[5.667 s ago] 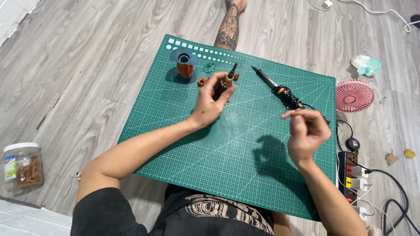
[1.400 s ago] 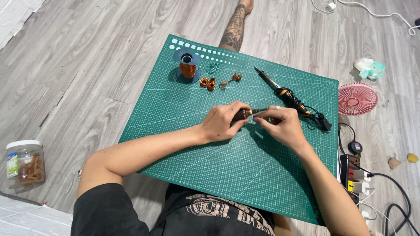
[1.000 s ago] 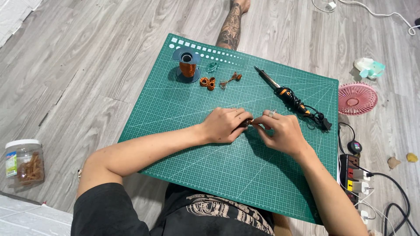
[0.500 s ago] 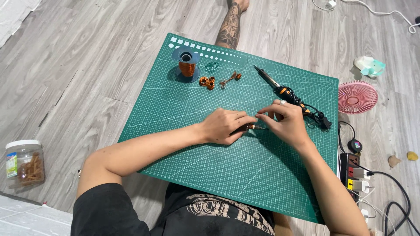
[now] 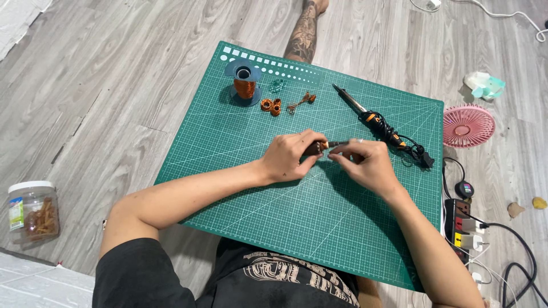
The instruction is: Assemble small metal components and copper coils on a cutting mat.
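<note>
Moved: both hands came together at the mat's (image 5: pixel 240 171) middle
Left hand (image 5: pixel 291 157): curled tight around a small brown tool (image 5: pixel 315 147)
Right hand (image 5: pixel 365 162): fingertips pinched its dark tip; iron (image 5: pixel 377 121) lay just behind

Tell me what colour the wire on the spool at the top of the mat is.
Copper orange, wound on a blue spool; clearest in the head view.
</note>
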